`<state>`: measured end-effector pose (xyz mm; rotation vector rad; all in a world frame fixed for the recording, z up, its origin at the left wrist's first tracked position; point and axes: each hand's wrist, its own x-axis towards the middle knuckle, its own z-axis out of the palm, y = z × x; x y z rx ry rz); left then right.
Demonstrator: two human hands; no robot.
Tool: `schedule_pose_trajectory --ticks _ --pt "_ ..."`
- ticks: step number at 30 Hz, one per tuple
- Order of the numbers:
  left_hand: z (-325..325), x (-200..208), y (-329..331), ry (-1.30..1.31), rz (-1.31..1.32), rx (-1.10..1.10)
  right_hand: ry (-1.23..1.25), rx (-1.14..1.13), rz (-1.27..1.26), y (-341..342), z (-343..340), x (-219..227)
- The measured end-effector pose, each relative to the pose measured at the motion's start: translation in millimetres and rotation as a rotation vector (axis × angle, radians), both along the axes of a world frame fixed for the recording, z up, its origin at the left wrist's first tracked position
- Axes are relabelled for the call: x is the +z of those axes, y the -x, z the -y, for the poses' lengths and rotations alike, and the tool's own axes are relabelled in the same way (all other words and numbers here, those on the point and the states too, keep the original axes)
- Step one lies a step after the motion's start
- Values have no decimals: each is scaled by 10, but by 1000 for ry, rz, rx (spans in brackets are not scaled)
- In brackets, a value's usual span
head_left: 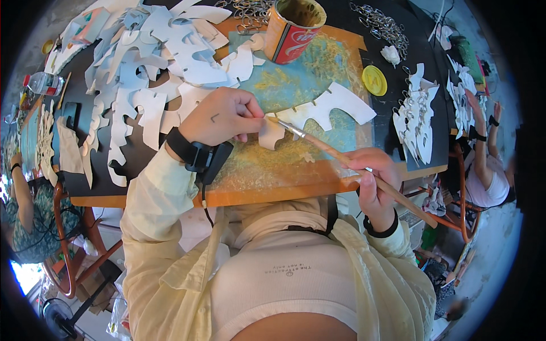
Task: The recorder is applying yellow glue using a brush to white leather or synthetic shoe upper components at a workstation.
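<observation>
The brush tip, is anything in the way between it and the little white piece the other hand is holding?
No, nothing visible. The right hand holds the brush, and its tip meets the white piece pinched in the left hand. The bigger white cutout lies just behind, not between.

Left hand (224, 116): fingers pinch a small white cut-out piece (271, 134) down on the board.
Right hand (372, 182): grips a wooden paintbrush (347, 162); its bristle tip touches the piece.
Board (296, 85): teal and yellow smeared, lying on the desk (102, 182).
Can (291, 31): red, open-topped, at the board's far edge.
Yellow lid (375, 80): right of the board.
White cut-outs (165, 57): heaped far left.
</observation>
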<state>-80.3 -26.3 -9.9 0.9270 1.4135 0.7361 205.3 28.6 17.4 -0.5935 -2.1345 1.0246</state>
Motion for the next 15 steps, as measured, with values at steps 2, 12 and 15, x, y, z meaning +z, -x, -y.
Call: schedule_pose_trajectory --ticks 2,12,15 --pt "11 9 -6 -4 -2 1 17 0 -11 4 2 6" --pt "10 -23 -10 8 -6 2 -60 -12 8 0 -97 22" --pt "3 -6 -11 11 -17 1 -134 17 53 10 -126 23"
